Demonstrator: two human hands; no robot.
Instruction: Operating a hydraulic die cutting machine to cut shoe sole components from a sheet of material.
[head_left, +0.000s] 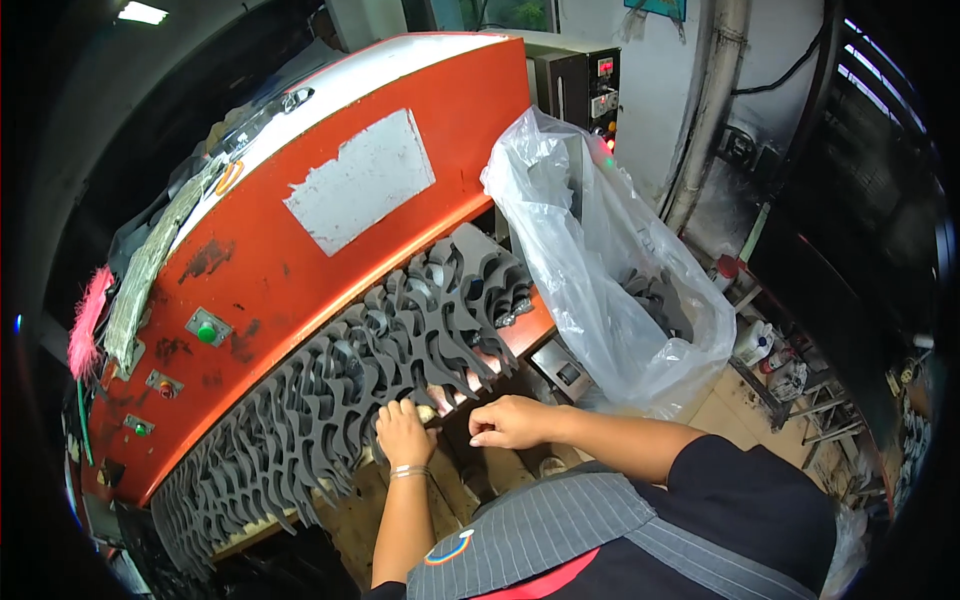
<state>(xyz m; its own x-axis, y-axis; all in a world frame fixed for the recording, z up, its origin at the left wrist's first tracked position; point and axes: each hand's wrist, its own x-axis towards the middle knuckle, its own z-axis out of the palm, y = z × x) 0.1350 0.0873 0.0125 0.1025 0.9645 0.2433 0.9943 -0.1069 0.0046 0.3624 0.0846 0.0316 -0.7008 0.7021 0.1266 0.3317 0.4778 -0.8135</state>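
Observation:
A long dark grey sheet (330,380), which looks like foam, lies along the machine's front ledge, cut through with rows of wavy slots. My left hand (404,437) is at its near edge, fingers curled down and pressed against the grey material. A thin bracelet circles that wrist. To the right, apart from the sheet, my right hand (512,422) is closed, with its fingers curled under. Whatever it may hold is hidden. Beyond the sheet's right end stands a large clear plastic bag (590,260), open at the top, with dark grey pieces (655,300) inside.
An orange machine panel (270,230) rises behind the sheet, with a green button (207,332) and a red button (166,389). Pink fluffy material (92,315) hangs at far left. A control box (590,90) stands behind the bag. Bottles (755,343) and metal racks crowd the right floor.

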